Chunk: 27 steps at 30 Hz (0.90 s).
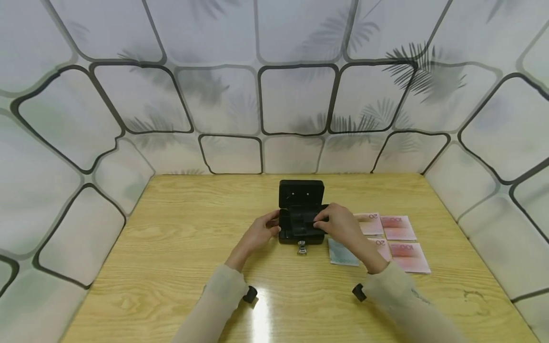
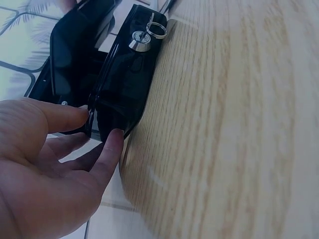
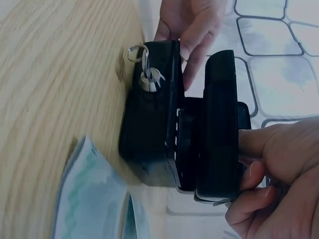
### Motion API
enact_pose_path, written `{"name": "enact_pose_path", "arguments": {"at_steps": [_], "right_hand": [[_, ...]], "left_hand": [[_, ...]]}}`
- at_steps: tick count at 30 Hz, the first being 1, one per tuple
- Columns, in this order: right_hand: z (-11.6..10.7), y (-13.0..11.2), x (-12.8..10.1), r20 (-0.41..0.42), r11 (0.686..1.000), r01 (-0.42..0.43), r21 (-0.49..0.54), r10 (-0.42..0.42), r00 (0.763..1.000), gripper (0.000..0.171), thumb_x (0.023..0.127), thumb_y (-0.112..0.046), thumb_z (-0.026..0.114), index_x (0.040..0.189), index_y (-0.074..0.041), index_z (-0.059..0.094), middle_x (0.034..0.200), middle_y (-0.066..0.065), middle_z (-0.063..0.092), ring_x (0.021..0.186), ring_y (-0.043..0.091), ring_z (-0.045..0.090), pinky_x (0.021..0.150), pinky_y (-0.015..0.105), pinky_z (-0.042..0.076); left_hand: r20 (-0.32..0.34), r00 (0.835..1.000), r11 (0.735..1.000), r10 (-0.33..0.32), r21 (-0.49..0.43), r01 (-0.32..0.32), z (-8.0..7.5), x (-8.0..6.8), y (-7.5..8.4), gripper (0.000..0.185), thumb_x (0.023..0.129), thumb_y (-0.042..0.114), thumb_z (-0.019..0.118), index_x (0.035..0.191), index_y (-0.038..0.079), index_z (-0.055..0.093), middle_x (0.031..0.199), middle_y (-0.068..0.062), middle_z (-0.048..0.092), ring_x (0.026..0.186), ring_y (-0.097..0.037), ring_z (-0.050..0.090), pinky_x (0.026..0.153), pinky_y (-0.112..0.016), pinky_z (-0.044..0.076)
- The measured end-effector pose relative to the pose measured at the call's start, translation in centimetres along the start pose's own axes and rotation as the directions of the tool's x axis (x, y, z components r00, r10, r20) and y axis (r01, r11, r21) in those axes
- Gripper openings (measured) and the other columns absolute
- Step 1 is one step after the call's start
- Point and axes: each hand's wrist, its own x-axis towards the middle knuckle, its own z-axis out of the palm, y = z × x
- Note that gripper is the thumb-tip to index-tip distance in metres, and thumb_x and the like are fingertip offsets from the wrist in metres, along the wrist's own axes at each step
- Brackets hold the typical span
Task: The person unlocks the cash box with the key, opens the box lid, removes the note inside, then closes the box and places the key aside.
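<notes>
small glossy black metal cash box (image 1: 301,224), mid-table, lid raised, key (image 1: 302,247) in front lock. inside: black plastic tray (image 3: 219,124), pinched by right hand (image 1: 339,226). left hand (image 1: 261,231) fingers straight, touching box's left end. banknotes (image 1: 396,238) lie just right.

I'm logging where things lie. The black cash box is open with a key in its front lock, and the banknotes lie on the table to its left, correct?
Not quite. The banknotes lie to the right of the black cash box, beside the right hand, as the head view shows. The rest holds: the box is open, and the key sits in its front lock.
</notes>
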Motion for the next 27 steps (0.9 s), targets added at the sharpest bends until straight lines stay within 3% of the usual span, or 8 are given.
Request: {"name": "enact_pose_path", "arguments": {"at_steps": [11,22,27], "right_hand": [[1.6,-1.0,0.8,0.011,0.998,-0.068,-0.016,0.068,0.998,0.009,0.09,-0.02,0.082,0.096,-0.014,0.083,0.1,0.008,0.068,0.089,0.027,0.064,0.068,0.04,0.055],[2.2,-1.8,1.3,-0.003,0.996,-0.086,-0.04,0.086,0.996,0.007,0.088,-0.022,0.084,0.091,-0.016,0.083,0.095,0.007,0.067,0.088,0.027,0.065,0.073,0.045,0.056],[2.5,-1.9,1.4,-0.008,0.995,-0.087,-0.048,0.087,0.996,0.007,0.087,-0.022,0.086,0.09,-0.016,0.083,0.093,0.006,0.066,0.084,0.026,0.065,0.069,0.044,0.056]], "left_hand": [[0.0,1.0,1.0,0.015,0.016,-0.015,0.1,0.1,-0.2,0.056,0.103,0.002,0.058,0.156,-0.002,0.04,0.148,-0.022,0.054,0.131,-0.035,0.055,0.104,-0.047,0.048],[-0.001,1.0,1.0,0.017,0.006,-0.017,0.1,0.2,0.0,0.056,0.103,0.0,0.057,0.156,-0.004,0.039,0.149,-0.022,0.053,0.132,-0.035,0.055,0.104,-0.047,0.049],[-0.002,1.0,1.0,0.013,0.014,-0.013,0.2,0.2,-0.1,0.056,0.103,0.001,0.057,0.156,-0.003,0.039,0.146,-0.022,0.056,0.131,-0.034,0.056,0.104,-0.046,0.048]]}}
